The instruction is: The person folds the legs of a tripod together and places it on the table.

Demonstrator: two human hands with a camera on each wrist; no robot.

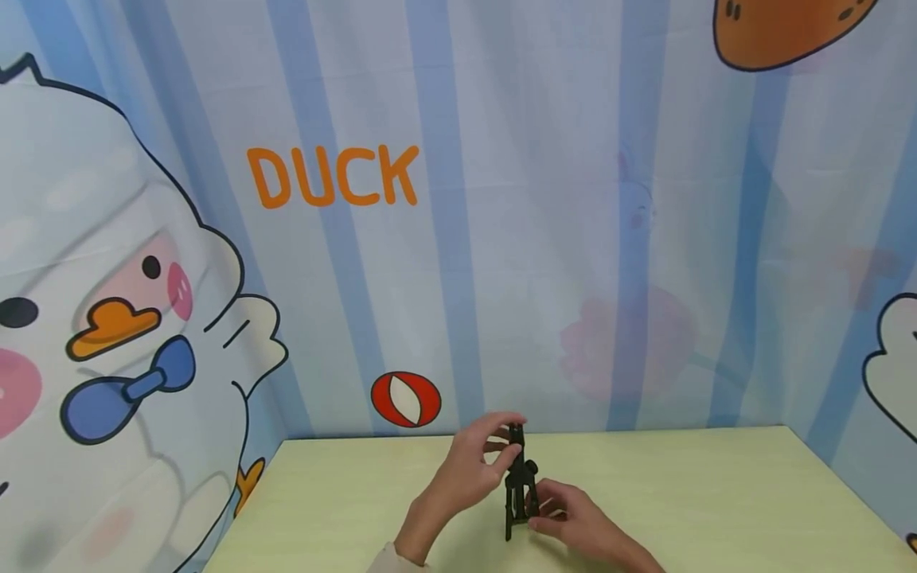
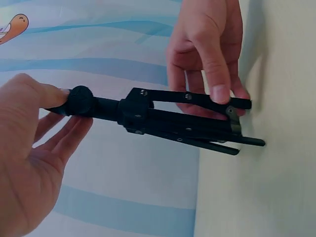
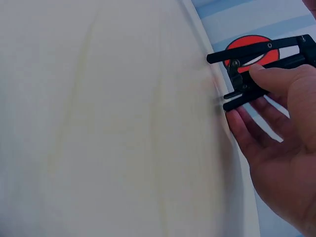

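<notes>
A small black tripod (image 1: pixel 520 477) stands roughly upright close over the table, its legs partly spread. My left hand (image 1: pixel 469 461) grips the top of it, thumb and fingers around the head beside a round knob (image 2: pixel 80 100). Lower down, my right hand (image 1: pixel 576 521) pinches one leg (image 2: pixel 217 102) near its foot between thumb and fingers. In the right wrist view, the thumb of the right hand (image 3: pixel 284 128) lies over the legs, by the hinged braces (image 3: pixel 237 74) that join them.
The pale yellow table (image 1: pixel 344 493) spreads out around both hands. Behind it hangs a blue-and-white striped curtain (image 1: pixel 544 239) printed with a duck, lettering and a red ball (image 1: pixel 406 399). The table's back edge meets the curtain just beyond the tripod.
</notes>
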